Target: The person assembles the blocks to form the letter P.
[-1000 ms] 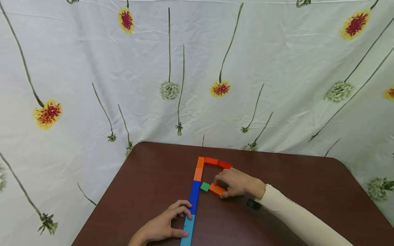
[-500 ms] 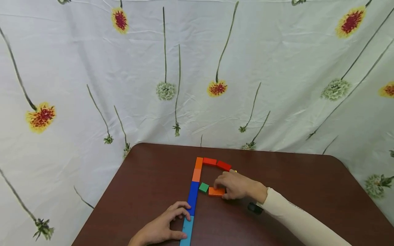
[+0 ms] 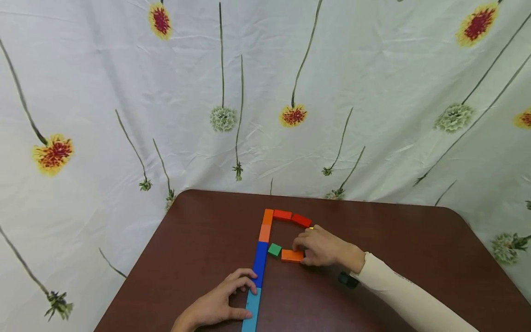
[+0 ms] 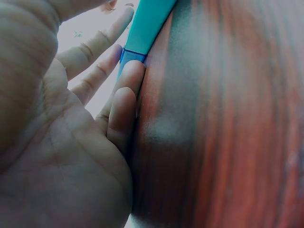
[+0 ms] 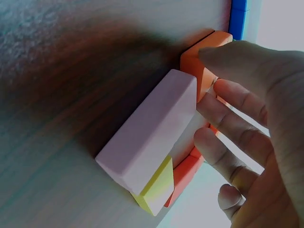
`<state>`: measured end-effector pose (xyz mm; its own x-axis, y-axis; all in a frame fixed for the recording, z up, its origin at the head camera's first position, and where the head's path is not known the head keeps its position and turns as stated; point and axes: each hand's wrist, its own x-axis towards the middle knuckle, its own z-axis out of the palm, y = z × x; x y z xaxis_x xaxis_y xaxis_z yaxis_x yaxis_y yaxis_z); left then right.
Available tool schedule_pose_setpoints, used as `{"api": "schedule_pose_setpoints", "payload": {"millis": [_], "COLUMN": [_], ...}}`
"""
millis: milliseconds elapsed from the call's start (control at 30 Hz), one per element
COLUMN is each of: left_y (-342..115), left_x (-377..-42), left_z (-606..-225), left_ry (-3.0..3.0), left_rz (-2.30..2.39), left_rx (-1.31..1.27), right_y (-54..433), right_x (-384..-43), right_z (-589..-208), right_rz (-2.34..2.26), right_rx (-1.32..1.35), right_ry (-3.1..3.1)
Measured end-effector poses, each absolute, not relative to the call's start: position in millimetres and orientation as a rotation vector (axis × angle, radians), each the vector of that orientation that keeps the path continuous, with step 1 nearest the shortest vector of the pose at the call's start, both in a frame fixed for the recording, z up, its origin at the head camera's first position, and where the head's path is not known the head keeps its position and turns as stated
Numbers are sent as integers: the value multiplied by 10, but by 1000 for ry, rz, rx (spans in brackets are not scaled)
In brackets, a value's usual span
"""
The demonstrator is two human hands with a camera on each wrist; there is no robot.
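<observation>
My right hand (image 3: 323,246) pinches an orange block (image 3: 292,256) lying on the table, with thumb and fingers on opposite sides in the right wrist view. Close by this block's end lies a pale lilac block (image 5: 149,128), mostly covered by the hand in the head view. A yellow block (image 5: 154,190) adjoins it, followed by two red blocks (image 3: 301,220). Beside the orange block sits a small green block (image 3: 274,250). My left hand (image 3: 220,299) rests relaxed against the left edge of a light blue block (image 3: 252,306) and a dark blue block (image 3: 260,263).
Two orange blocks (image 3: 267,224) extend the straight blue row toward the far edge. All blocks lie flat on a dark brown table (image 3: 199,240) with rounded corners. A white flowered cloth (image 3: 186,92) hangs behind it. A black device (image 3: 347,280) is on the right wrist.
The orange block in my right hand has turned from slanted to nearly level in the head view. My right hand has shifted slightly right. My left hand keeps its place on the row.
</observation>
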<state>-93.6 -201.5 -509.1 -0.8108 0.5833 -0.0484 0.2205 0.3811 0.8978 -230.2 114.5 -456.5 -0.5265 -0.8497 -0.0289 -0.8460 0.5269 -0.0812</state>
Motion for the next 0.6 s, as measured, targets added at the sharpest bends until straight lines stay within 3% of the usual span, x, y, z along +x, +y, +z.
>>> {"api": "schedule_pose_setpoints", "payload": {"millis": [600], "left_y": [-2024], "left_x": [-932], "left_z": [-5095], "left_ry": [2285], "left_rz": [1401], "left_rx": [722], "right_y": [1286], "right_x": [-2302], "right_z": [-4575], "right_rz": [-129], "right_rx": [-1480], "right_ry": [2708]}}
